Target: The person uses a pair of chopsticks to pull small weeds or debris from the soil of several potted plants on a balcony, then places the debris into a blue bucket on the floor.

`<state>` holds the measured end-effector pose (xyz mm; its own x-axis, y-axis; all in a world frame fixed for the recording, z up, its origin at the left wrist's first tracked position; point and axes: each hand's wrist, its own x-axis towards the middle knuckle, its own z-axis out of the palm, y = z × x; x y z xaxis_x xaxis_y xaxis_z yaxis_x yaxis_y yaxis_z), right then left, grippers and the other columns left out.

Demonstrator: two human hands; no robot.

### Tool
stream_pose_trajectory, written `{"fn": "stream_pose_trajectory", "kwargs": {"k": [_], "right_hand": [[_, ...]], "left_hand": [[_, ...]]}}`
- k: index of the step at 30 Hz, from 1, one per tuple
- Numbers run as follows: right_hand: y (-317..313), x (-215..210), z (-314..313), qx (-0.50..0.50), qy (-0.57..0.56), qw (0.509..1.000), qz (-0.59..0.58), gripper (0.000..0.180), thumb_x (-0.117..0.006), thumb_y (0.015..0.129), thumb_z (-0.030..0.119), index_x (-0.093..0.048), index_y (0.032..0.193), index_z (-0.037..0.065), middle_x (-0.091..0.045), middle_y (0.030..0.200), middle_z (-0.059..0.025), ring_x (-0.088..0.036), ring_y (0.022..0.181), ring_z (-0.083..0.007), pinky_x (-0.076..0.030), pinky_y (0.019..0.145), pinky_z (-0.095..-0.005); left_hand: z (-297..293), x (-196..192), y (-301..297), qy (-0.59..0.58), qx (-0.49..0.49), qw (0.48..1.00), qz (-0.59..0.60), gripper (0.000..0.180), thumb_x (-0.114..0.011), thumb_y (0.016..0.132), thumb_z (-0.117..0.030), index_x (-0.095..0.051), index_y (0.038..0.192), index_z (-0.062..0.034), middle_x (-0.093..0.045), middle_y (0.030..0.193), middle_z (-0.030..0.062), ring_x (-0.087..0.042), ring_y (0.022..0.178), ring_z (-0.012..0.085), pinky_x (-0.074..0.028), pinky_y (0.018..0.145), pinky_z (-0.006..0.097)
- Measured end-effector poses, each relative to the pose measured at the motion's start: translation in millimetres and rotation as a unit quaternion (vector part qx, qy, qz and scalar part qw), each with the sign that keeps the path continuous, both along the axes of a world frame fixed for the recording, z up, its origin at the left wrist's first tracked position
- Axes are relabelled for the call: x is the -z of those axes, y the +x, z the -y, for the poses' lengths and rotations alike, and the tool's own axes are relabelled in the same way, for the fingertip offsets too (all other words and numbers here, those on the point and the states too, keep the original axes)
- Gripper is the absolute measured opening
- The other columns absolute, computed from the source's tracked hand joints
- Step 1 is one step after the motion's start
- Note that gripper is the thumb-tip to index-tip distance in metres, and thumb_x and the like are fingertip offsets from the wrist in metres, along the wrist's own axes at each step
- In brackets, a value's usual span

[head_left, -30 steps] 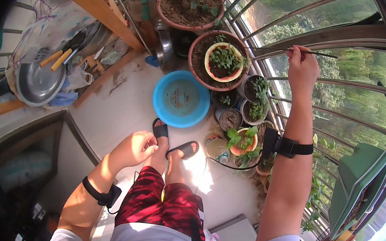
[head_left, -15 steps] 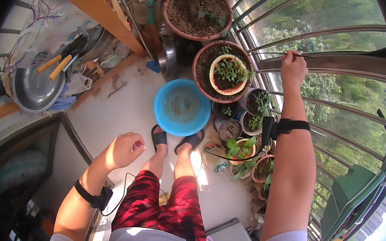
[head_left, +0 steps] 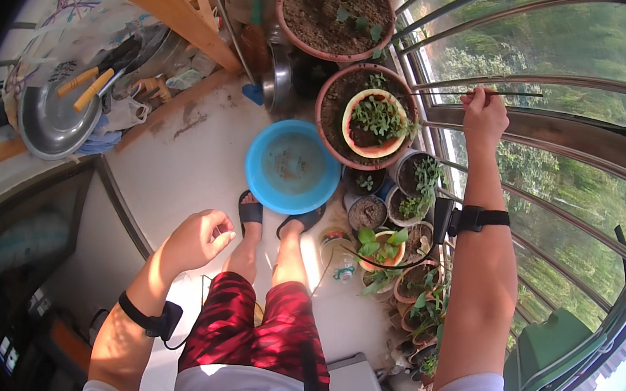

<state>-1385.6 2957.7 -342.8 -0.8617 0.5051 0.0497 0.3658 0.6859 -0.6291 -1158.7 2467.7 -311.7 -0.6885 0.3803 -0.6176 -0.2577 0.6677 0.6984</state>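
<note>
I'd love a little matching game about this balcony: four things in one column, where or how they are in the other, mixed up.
Things
1. Thin dark stick
2. Blue basin
3. Pale-rimmed pot
4. Left hand

Places and states
A. Within the rim of a larger reddish pot
B. Loosely curled, nothing visible in it
C. Held by the right hand
D. On the floor, by the dark sandals

Pairs: 1-C, 2-D, 3-A, 4-B

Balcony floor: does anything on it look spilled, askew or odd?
Yes: brown smears streak the pale floor beside the wooden edge, looking like dirt. A metal basin near the blue tub seems to stand on its side rather than flat.
</note>
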Motion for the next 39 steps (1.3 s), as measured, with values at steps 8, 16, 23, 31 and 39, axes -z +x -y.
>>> {"fn": "stream_pose_trajectory", "kwargs": {"k": [8,16,23,31,39], "right_hand": [[-8,5,-14,-0.059,0.039,0.997,-0.003,0.022,-0.062,0.098,0.021,-0.074,0.094,0.003,-0.077,0.078,-0.0088,-0.076,0.076,-0.0244,-0.057,0.076,-0.0356],[-3,2,-10,-0.072,0.065,0.995,-0.010,0.021,-0.062,0.099,0.019,-0.072,0.094,0.001,-0.077,0.082,-0.0091,-0.078,0.078,-0.0209,-0.058,0.074,-0.0340],[-3,-1,-20,-0.069,0.046,0.997,0.007,0.018,-0.062,0.100,0.017,-0.070,0.096,0.001,-0.076,0.080,-0.0115,-0.078,0.078,-0.0213,-0.058,0.071,-0.0355],[2,4,-24,-0.100,0.003,0.995,-0.010,0.018,-0.060,0.101,0.018,-0.070,0.098,0.002,-0.076,0.081,-0.0116,-0.079,0.081,-0.0221,-0.058,0.075,-0.0343],[-6,-31,-40,-0.080,0.058,0.995,0.017,0.023,-0.057,0.101,0.024,-0.070,0.098,0.005,-0.077,0.079,-0.0079,-0.077,0.076,-0.0246,-0.057,0.077,-0.0370]], "left_hand": [[-34,-4,-8,-0.003,-0.020,1.000,-0.003,0.019,-0.070,0.091,-0.015,-0.066,0.097,0.0029,-0.067,0.087,0.0177,-0.067,0.076,0.0308,-0.056,0.072,0.039],[-44,-6,-14,-0.028,-0.002,1.000,0.001,0.020,-0.070,0.093,-0.017,-0.067,0.100,0.0020,-0.067,0.091,0.0147,-0.068,0.080,0.0259,-0.057,0.069,0.037],[-56,-11,-19,-0.015,0.000,1.000,-0.006,0.021,-0.071,0.093,-0.017,-0.068,0.100,0.0021,-0.068,0.090,0.0159,-0.069,0.080,0.0274,-0.057,0.071,0.038],[-58,-17,-21,-0.018,0.021,0.999,-0.018,0.022,-0.071,0.094,-0.019,-0.068,0.101,0.0026,-0.068,0.091,0.0165,-0.068,0.079,0.0277,-0.056,0.071,0.038],[-56,-18,-22,-0.016,0.021,1.000,-0.004,0.022,-0.071,0.094,-0.018,-0.068,0.100,0.0024,-0.068,0.090,0.0164,-0.069,0.080,0.0273,-0.057,0.071,0.038]]}}
